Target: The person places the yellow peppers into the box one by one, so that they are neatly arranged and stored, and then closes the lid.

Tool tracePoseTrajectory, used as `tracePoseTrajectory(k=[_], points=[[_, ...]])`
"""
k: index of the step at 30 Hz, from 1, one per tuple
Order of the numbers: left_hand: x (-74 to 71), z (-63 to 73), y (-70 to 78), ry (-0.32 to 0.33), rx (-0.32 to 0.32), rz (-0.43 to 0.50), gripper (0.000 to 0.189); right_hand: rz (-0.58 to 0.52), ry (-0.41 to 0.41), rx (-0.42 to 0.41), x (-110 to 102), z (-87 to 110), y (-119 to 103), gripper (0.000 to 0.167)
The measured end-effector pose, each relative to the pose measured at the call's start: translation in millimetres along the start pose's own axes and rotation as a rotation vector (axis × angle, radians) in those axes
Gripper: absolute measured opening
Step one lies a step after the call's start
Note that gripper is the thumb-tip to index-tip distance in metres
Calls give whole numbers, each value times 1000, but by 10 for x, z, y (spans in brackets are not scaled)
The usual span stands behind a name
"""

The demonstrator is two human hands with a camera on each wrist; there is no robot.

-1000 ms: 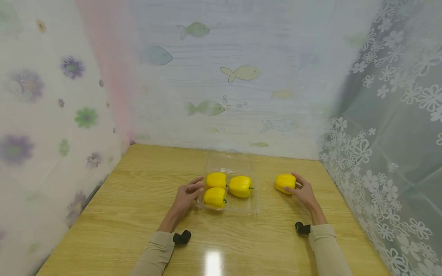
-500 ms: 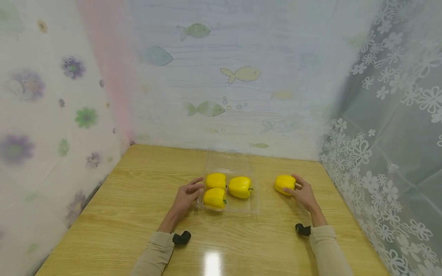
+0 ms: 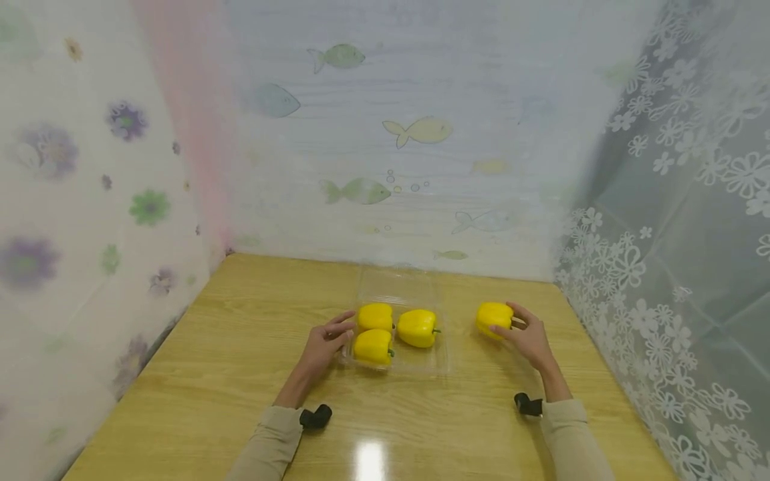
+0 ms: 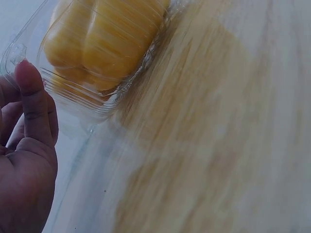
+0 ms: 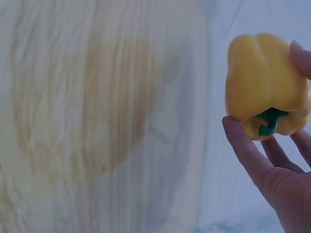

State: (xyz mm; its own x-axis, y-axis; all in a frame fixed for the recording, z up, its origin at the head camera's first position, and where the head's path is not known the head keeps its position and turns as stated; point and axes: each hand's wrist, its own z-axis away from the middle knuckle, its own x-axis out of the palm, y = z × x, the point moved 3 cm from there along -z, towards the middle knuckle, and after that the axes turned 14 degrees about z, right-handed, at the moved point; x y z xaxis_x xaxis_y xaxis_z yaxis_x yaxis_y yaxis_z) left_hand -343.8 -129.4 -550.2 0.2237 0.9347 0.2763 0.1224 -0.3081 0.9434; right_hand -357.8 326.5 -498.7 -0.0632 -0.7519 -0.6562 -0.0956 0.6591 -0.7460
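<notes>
My right hand [image 3: 528, 337] grips a yellow bell pepper [image 3: 493, 320] with thumb and fingers, to the right of a clear plastic clamshell container [image 3: 421, 363]. In the right wrist view, that pepper's green stem [image 5: 270, 121] points toward the palm. Inside the container lie three more yellow bell peppers: one at back left [image 3: 375, 316], one at front left [image 3: 372, 347] and one on the right [image 3: 418, 329]. My left hand [image 3: 323, 346] pinches the container's left rim; the left wrist view has the thumb [image 4: 30, 80] on its corner.
The container's transparent lid [image 3: 397, 286] lies folded back behind it. All of this is on a wood-grain table [image 3: 240, 374]. A fish-print sheet [image 3: 385, 220] hangs along the back edge, with patterned sheets at both sides.
The bell pepper in my right hand has shifted very slightly left and up. My left hand stays at the container's rim, and the peppers inside lie as before.
</notes>
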Motion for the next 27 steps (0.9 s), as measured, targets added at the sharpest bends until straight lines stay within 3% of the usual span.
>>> tracePoseTrajectory(k=[6, 14, 27], points=[[3, 5, 4, -2, 3, 23, 27, -18, 33, -55, 0, 41, -184, 78], [-2, 5, -8, 13, 7, -4, 27, -75, 9, -166, 116, 100, -344, 72], [21, 32, 9, 0, 6, 17, 28, -252, -125, -251, 275, 222, -680, 71]])
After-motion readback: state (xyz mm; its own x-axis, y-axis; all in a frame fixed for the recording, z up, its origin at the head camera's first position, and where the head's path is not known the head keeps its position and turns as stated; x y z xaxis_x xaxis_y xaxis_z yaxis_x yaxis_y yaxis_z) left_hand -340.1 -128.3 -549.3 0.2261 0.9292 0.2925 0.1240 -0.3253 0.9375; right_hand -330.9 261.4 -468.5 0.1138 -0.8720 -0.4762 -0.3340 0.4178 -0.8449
